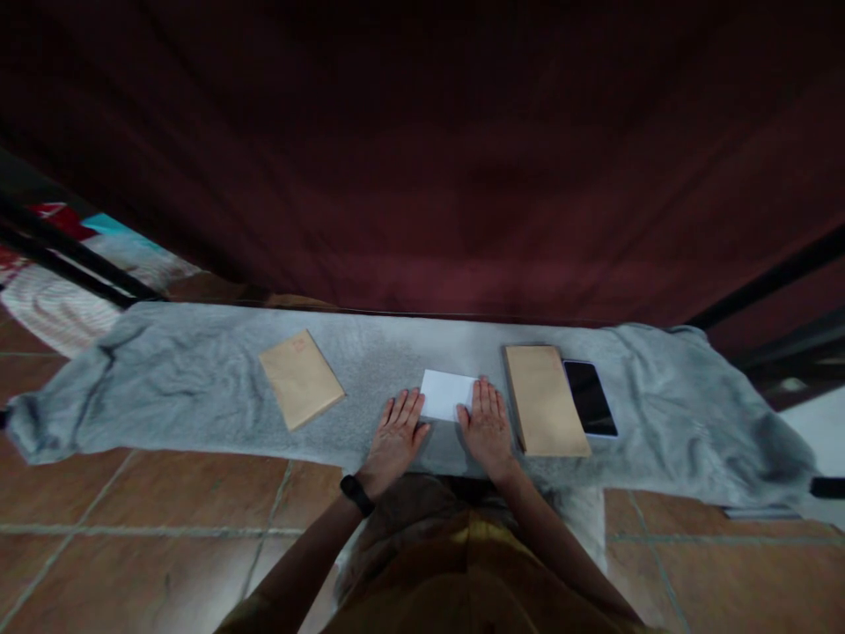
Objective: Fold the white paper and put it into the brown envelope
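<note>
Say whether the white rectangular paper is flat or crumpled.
Flat: the paper lies smooth, straight-edged, on grey fabric, the left hand and right hand at its ends. Whether it's folded, I cannot tell.

White paper (pixel 445 396), tan envelopes (pixel 302 380), grey cloth (pixel 198 387); curtain (pixel 422 220) seemingly dark red.

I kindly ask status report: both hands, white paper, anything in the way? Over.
Left hand flat at left edge of white paper; right hand on its right. Paper flat on grey cloth. Middle uncovered; brown envelope left, brown stack and phone right.
</note>
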The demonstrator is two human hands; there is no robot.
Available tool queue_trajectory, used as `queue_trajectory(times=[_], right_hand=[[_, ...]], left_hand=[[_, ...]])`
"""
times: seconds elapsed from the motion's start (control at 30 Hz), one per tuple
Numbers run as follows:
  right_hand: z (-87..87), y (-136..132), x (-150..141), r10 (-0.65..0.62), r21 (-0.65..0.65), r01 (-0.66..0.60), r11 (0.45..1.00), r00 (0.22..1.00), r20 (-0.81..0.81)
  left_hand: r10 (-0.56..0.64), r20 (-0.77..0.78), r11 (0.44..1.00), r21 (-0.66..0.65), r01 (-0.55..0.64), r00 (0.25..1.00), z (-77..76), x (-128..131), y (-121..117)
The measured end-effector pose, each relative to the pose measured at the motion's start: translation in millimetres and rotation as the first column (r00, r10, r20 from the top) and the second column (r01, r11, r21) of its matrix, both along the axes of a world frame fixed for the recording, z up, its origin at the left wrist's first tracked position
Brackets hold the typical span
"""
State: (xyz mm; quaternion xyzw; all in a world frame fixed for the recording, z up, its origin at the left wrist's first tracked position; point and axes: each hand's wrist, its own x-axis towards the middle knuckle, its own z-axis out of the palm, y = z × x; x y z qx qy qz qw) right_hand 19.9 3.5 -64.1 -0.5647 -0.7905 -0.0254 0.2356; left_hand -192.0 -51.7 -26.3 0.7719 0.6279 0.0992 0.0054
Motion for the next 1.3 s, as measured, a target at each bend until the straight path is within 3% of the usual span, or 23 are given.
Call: queue_trajectory(times=[0.17, 0.37, 0.5, 0.63, 0.87, 1.1, 1.3], right_hand=[[0.4, 0.5, -0.4, -0.005, 0.001, 0.005, 1.0, 1.0, 0.005], [5.0, 0.5, -1.9, -0.014, -0.016, 0.015, 1.0, 1.0, 0.027], [5.5, -1.1, -1.2, -0.022, -0.017, 0.022, 1.0, 0.999, 0.023], [2.1, -7.4, 4.5, -0.033, -0.005, 0.033, 0.999, 0.999, 0.016], [7.0, -21.3, 5.8, -0.093, 0.033, 0.094, 0.995, 0.996, -0.006], [16.5, -17.2, -24.9, 0.148, -0.045, -0.149, 0.988, 0.989, -0.015], [10.1, -9.6, -11.8, 0.021, -0.023, -0.021, 1.0, 1.0, -0.009]], left_hand=[[-0.021, -0.009, 1.0, 0.009, 0.021, 1.0, 0.8, 2.4, -12.5], [-0.052, 0.036, 0.997, 0.057, 0.05, 0.998, 8.7, 30.0, 12.4], [-0.058, 0.022, 0.998, 0.028, 0.057, 0.998, 0.6, 40.8, 27.0], [-0.038, 0.002, 0.999, 0.035, 0.038, 0.999, -7.4, 40.7, 26.8], [-0.028, -0.016, 0.998, 0.049, 0.029, 0.999, -6.8, 41.8, 25.4], [-0.08, -0.034, 0.996, 0.037, 0.081, 0.996, -7.9, 37.3, 25.9], [-0.051, -0.021, 0.998, 0.039, 0.052, 0.998, -9.1, 38.6, 26.3]])
